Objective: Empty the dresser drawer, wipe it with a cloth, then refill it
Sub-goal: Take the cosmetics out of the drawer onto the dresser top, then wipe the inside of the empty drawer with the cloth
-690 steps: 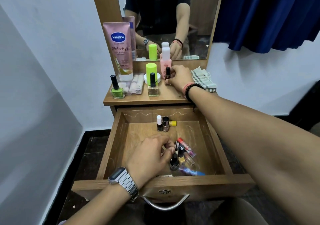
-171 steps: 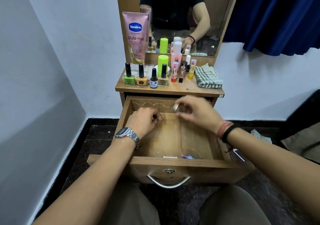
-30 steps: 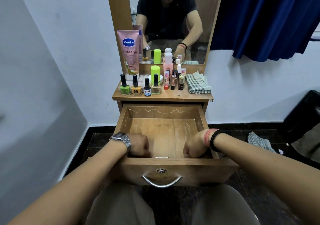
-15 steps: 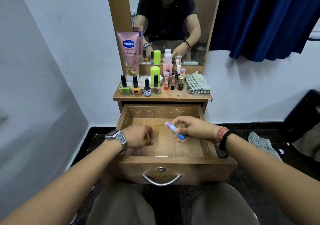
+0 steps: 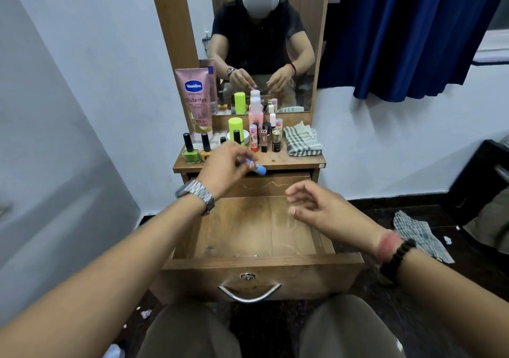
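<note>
Wooden drawer (image 5: 256, 225) stands pulled out, its floor bare except a small pale scrap by the front wall. Left hand (image 5: 225, 165) pinches a blue-capped tube (image 5: 257, 168), mostly hidden by fingers, above the surface (image 5: 292, 160) edge. Right hand (image 5: 316, 206) hovers over the drawer, fingers loosely spread, holding nothing. Checked cloth (image 5: 301, 141) lies beside bottles (image 5: 261, 137).

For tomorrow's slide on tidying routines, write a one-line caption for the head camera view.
Left hand lifts a blue-capped tube from the emptied drawer toward the crowded dresser top.
</note>
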The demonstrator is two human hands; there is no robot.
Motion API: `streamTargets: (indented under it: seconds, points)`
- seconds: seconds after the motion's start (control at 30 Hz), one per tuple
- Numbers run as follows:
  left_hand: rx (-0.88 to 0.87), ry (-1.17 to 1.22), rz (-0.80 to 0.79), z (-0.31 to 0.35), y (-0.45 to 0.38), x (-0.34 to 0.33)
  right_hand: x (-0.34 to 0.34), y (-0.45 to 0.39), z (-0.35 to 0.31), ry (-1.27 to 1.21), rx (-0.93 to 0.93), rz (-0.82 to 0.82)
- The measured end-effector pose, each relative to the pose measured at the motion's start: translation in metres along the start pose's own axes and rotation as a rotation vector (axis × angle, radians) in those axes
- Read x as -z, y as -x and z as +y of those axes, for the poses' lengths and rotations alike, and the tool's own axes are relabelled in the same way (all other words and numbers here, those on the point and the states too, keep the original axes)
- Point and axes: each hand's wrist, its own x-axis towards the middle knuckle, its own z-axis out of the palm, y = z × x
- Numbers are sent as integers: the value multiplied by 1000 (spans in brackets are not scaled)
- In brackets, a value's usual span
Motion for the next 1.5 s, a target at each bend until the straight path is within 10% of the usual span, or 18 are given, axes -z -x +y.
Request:
streamTargets:
  seconds: [0.43,1.23,1.5]
  points:
    - [-147,-482,-61,2,-91,-15,5,47,-5,62,57,-115]
    - [-155,-681,-29,-1,-91,-13,4,47,1,90,56,-163]
    - [-540,-626,113,34,-85,-37,4,47,8,159,46,-197]
